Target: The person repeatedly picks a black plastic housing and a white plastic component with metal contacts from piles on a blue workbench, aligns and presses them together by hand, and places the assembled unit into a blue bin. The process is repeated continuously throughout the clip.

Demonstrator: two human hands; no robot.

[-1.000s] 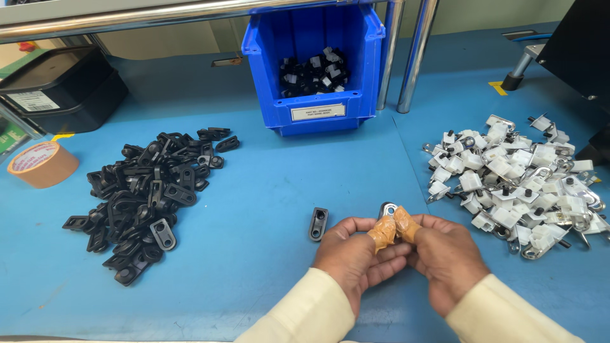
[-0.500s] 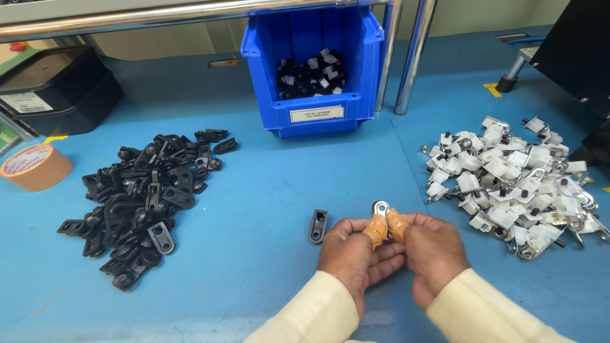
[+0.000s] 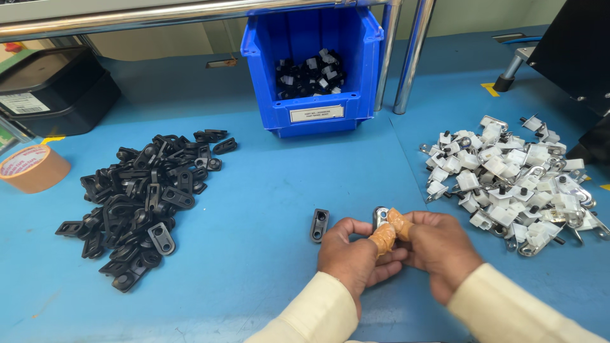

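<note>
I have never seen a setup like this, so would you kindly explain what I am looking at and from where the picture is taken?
The picture comes from a camera worn on a person's head, looking down at their own two bare hands over a blue work table. The left hand and right hand, with tan covers on the thumbs, together pinch a small metal clip. One black plastic part lies just to the left of the hands. Further left is a pile of the same black parts and a roll of brown tape. To the right is a heap of white and metal clips. Behind stands a blue bin with mixed black and white pieces inside.
</note>
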